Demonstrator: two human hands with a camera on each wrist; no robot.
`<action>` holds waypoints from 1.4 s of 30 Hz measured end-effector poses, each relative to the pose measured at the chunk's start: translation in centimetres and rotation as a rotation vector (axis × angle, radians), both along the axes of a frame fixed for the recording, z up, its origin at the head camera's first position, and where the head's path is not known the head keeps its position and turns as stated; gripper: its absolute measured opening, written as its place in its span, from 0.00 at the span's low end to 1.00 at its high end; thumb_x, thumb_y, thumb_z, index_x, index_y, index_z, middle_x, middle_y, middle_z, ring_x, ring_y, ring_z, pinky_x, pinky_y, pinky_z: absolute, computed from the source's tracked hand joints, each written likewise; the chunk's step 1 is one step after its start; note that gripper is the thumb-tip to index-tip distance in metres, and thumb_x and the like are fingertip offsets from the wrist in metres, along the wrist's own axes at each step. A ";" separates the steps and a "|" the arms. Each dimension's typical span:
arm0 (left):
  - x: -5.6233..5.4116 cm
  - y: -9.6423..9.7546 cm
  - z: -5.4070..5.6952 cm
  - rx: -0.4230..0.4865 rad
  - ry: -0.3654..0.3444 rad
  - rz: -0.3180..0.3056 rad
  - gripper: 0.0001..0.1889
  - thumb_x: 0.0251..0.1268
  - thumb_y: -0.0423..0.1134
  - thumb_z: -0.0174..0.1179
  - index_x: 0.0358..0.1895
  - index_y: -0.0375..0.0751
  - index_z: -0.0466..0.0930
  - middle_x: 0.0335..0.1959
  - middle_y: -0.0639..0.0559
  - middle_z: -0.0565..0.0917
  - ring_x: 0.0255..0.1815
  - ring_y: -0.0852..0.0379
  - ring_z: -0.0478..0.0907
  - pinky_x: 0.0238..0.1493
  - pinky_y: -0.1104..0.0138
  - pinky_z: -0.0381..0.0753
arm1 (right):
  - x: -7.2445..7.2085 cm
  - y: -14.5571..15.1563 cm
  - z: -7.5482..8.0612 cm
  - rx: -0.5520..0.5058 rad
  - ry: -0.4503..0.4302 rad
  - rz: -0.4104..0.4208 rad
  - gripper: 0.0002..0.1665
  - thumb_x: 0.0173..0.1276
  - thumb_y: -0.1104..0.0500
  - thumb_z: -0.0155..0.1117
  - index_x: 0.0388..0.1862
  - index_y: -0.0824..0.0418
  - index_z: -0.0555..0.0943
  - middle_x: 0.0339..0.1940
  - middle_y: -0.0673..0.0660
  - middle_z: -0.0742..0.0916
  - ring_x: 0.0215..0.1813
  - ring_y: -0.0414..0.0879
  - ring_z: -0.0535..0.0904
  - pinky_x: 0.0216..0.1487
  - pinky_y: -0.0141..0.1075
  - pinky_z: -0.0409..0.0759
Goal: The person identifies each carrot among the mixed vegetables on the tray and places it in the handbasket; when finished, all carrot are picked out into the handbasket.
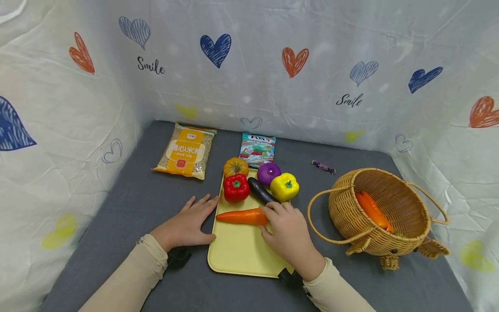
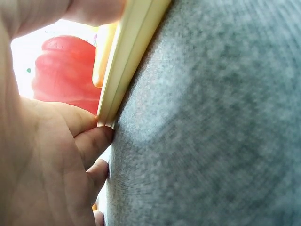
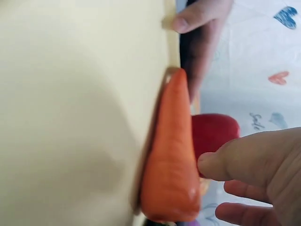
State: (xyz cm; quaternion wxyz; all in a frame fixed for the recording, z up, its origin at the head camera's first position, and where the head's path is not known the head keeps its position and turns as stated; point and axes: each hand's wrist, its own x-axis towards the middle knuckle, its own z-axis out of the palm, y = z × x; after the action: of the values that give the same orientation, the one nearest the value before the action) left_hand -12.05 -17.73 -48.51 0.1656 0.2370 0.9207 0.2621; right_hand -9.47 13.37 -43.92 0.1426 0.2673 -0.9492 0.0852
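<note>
An orange carrot (image 1: 241, 217) lies across the yellow tray (image 1: 241, 251), its tip toward the left. My right hand (image 1: 286, 232) is over the carrot's thick end. In the right wrist view the thumb (image 3: 214, 165) is at the carrot's upper side, and the other fingers are raised, not wrapped round it. My left hand (image 1: 189, 223) lies spread at the tray's left edge, its fingertips touching the rim (image 2: 115, 89). Beyond the carrot on the tray are a red bell pepper (image 1: 236, 188), a small pumpkin (image 1: 235, 167), an eggplant (image 1: 262, 191), a purple onion-like vegetable (image 1: 269, 173) and a yellow bell pepper (image 1: 285, 187).
At right stands a wicker basket (image 1: 347, 216) with looped handles and orange carrots (image 1: 372, 210) inside. Behind the tray lie a yellow food bag (image 1: 187, 151), a green candy bag (image 1: 257, 149) and a purple wrapped candy (image 1: 323, 167). A patterned curtain (image 1: 253, 86) borders the grey table.
</note>
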 end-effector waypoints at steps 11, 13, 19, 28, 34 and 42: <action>0.2 0.0 0.2 0.021 -0.003 0.000 0.54 0.62 0.52 0.69 0.88 0.39 0.50 0.86 0.44 0.58 0.88 0.41 0.45 0.82 0.37 0.33 | 0.0 -0.3 -1.3 0.085 -0.071 0.020 0.33 0.56 0.47 0.87 0.60 0.54 0.90 0.51 0.54 0.89 0.49 0.53 0.81 0.40 0.43 0.77; 0.2 0.0 0.2 0.017 -0.002 0.001 0.54 0.62 0.52 0.69 0.88 0.39 0.50 0.86 0.44 0.58 0.88 0.41 0.45 0.82 0.38 0.32 | 0.1 -0.2 -1.4 0.091 -0.062 0.018 0.30 0.56 0.46 0.87 0.56 0.54 0.90 0.48 0.53 0.89 0.47 0.53 0.81 0.39 0.42 0.75; 0.2 0.0 0.1 0.008 0.000 0.002 0.54 0.62 0.52 0.69 0.88 0.39 0.50 0.86 0.45 0.58 0.88 0.41 0.46 0.82 0.38 0.32 | 0.4 0.1 -1.1 0.086 -0.054 0.015 0.24 0.54 0.44 0.82 0.48 0.52 0.91 0.42 0.49 0.87 0.41 0.48 0.79 0.35 0.38 0.74; 0.2 0.0 0.3 0.006 0.000 0.003 0.55 0.62 0.52 0.69 0.88 0.38 0.49 0.86 0.44 0.57 0.88 0.41 0.45 0.82 0.38 0.32 | 1.4 0.8 1.2 0.021 -0.001 0.023 0.24 0.53 0.45 0.79 0.48 0.52 0.91 0.42 0.48 0.87 0.37 0.45 0.79 0.34 0.37 0.77; 0.2 -0.1 0.2 -0.007 0.006 0.007 0.55 0.62 0.53 0.69 0.88 0.39 0.49 0.86 0.45 0.58 0.88 0.41 0.46 0.82 0.38 0.32 | 1.5 1.4 2.8 -0.042 0.061 0.016 0.27 0.55 0.44 0.79 0.51 0.54 0.92 0.42 0.49 0.88 0.34 0.44 0.78 0.31 0.36 0.77; 0.1 0.0 0.3 -0.009 0.000 -0.002 0.55 0.63 0.53 0.69 0.88 0.39 0.49 0.86 0.45 0.57 0.88 0.42 0.45 0.82 0.38 0.31 | 1.5 3.1 3.9 -0.094 0.141 -0.047 0.30 0.55 0.44 0.80 0.54 0.59 0.92 0.45 0.55 0.89 0.34 0.49 0.82 0.31 0.41 0.82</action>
State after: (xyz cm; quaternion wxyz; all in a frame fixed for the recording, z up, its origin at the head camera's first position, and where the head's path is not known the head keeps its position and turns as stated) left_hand -11.91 -17.74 -48.24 0.1670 0.2370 0.9216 0.2579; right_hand -8.00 16.47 -40.04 0.2232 0.2433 -0.9378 0.1075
